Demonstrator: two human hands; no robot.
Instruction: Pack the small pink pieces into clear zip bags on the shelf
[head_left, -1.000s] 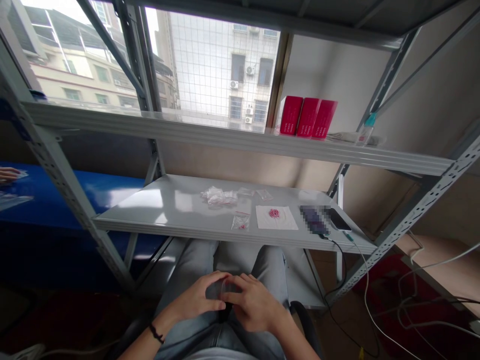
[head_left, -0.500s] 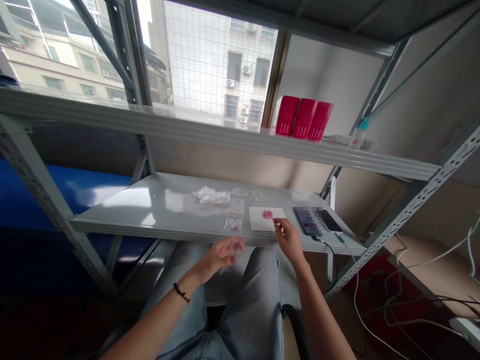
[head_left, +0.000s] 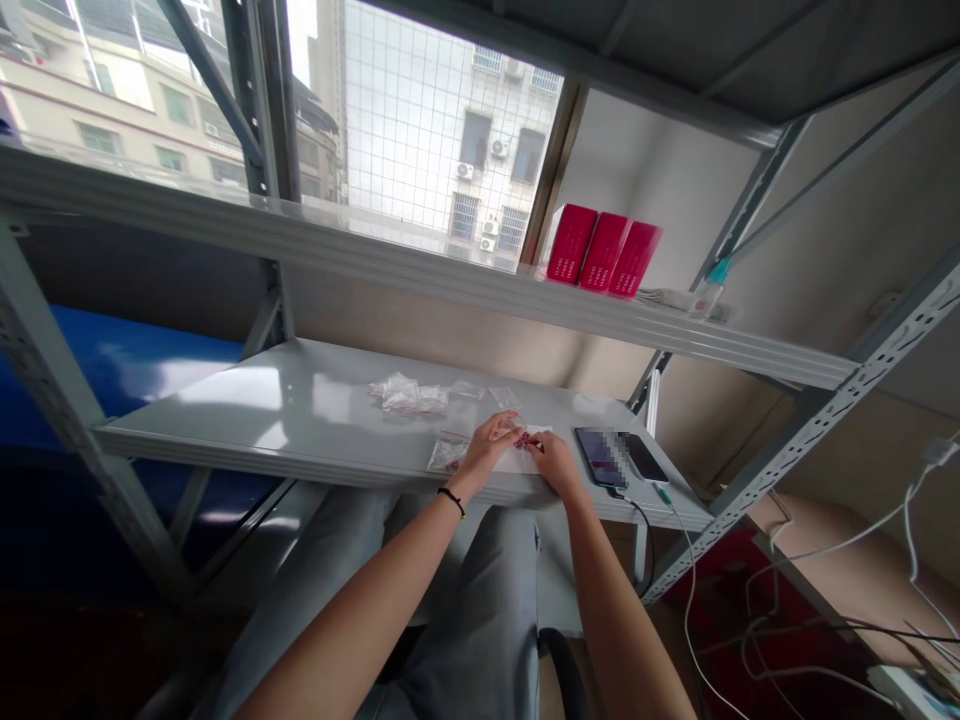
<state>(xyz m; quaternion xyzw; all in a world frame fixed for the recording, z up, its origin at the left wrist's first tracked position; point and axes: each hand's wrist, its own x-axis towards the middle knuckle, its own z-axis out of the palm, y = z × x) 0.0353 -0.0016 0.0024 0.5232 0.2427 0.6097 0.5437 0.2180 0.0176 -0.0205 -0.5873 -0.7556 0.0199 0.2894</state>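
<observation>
My left hand (head_left: pixel 489 446) is over the white paper (head_left: pixel 514 463), its fingers curled round a small clear plastic bag (head_left: pixel 511 421). Under and between both hands lies a pile of small pink-and-white pieces (head_left: pixel 523 439), partly covered by the fingers. The fingertips of my right hand (head_left: pixel 553 459) are pinched together at the right side of this pile; whatever is between them is too small to make out. Just left of the paper, a clear zip bag (head_left: pixel 447 453) with some pink pieces inside lies flat, partly behind my left hand.
Several clear bags (head_left: pixel 409 393) lie heaped further back on the grey shelf (head_left: pixel 225 420). Two phones, one dark (head_left: pixel 600 455) and one black (head_left: pixel 646 458), with cables lie to the right. Red boxes (head_left: pixel 604 250) and a blue-capped bottle (head_left: pixel 709 288) stand on the upper shelf.
My left hand has moved up and right from above my lap to the paper, bringing the small clear bag to the pile. My right hand stays at the pile, now closer to the left.
</observation>
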